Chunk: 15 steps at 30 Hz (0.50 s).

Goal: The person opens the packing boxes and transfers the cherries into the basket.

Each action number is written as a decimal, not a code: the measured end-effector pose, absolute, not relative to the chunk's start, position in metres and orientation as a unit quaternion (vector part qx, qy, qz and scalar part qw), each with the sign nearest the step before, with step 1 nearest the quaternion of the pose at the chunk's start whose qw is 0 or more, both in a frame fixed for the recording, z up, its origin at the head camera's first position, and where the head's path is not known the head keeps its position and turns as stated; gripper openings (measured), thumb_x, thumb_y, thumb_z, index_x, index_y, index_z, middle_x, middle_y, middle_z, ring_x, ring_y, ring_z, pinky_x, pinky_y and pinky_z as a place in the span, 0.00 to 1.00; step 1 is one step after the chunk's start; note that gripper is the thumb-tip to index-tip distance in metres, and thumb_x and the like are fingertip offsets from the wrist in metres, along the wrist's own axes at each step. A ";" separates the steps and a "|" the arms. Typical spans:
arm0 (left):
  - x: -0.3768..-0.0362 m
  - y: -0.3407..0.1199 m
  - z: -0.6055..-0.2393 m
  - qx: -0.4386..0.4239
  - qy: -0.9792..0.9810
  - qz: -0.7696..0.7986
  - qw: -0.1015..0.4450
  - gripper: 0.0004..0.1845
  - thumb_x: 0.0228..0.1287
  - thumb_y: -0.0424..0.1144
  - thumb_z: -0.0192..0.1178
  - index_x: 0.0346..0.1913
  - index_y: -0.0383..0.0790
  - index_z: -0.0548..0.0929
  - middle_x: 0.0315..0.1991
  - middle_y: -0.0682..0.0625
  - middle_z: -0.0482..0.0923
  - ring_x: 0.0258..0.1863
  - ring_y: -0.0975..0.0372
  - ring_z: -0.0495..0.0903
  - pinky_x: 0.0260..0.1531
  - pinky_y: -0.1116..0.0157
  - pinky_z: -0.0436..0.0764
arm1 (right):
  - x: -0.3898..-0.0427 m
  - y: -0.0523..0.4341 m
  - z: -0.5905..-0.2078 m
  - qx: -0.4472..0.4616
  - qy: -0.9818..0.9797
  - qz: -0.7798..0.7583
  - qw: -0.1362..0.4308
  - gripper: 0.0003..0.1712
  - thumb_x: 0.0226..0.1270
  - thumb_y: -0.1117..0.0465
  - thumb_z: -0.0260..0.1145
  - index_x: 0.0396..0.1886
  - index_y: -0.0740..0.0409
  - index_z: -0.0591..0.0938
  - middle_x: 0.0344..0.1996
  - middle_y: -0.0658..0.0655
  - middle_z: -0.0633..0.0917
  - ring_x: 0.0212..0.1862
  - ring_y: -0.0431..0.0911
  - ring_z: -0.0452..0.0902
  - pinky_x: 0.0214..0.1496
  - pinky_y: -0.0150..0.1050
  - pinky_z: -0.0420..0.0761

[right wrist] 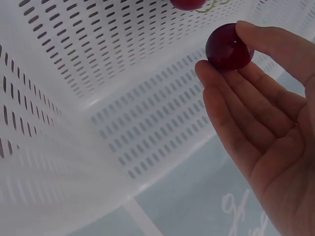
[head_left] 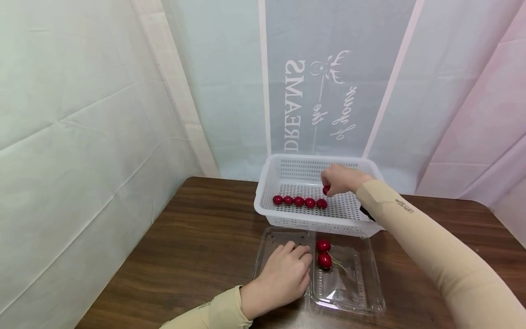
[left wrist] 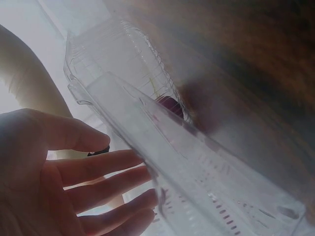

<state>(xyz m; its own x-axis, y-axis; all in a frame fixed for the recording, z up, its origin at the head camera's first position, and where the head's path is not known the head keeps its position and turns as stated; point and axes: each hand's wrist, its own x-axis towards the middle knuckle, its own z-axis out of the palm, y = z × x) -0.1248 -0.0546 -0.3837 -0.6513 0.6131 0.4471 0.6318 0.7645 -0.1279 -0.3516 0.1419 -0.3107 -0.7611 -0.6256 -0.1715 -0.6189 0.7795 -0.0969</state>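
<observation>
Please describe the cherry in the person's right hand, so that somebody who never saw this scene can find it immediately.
Find the white slotted basket at the table's far edge. Five cherries lie in a row on its floor. The wanted cherry hangs above that row's right end, pinched in the right hand's fingertips, the only one off the floor.

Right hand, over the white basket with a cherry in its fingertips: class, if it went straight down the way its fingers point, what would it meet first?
Most likely the basket floor, just past the right end of the row of cherries. The right hand pinches its cherry there; depth is unclear, so the end cherry might be touched first.
</observation>
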 end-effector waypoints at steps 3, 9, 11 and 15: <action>-0.125 -0.054 -0.384 -0.344 -0.908 -0.019 0.238 0.09 0.53 0.42 0.61 0.36 0.45 0.84 0.45 0.53 0.82 0.39 0.61 0.77 0.30 0.68 0.73 | -0.353 0.144 -0.314 -0.331 0.938 -0.020 0.101 0.08 0.47 0.64 0.71 0.28 0.59 0.81 0.23 0.50 0.80 0.26 0.41 0.72 0.29 0.34 0.73; -0.126 -0.054 -0.385 -0.345 -0.908 -0.017 0.237 0.09 0.53 0.42 0.61 0.36 0.45 0.84 0.44 0.53 0.82 0.39 0.61 0.76 0.30 0.68 0.72 | -0.356 0.148 -0.322 -0.334 0.936 -0.032 0.103 0.09 0.45 0.66 0.71 0.27 0.60 0.80 0.23 0.50 0.80 0.27 0.42 0.73 0.29 0.34 0.73; -0.126 -0.054 -0.384 -0.345 -0.908 -0.018 0.237 0.09 0.53 0.42 0.61 0.36 0.45 0.84 0.44 0.53 0.82 0.39 0.61 0.76 0.30 0.68 0.72 | -0.357 0.149 -0.325 -0.334 0.936 -0.031 0.104 0.09 0.44 0.66 0.71 0.27 0.59 0.80 0.22 0.50 0.80 0.27 0.42 0.72 0.29 0.34 0.73; -0.126 -0.054 -0.384 -0.345 -0.908 -0.018 0.237 0.09 0.53 0.42 0.61 0.36 0.45 0.84 0.44 0.53 0.82 0.39 0.61 0.76 0.30 0.68 0.72 | -0.361 0.151 -0.330 -0.329 0.938 -0.026 0.110 0.09 0.43 0.66 0.71 0.27 0.59 0.81 0.22 0.49 0.81 0.27 0.42 0.73 0.29 0.34 0.73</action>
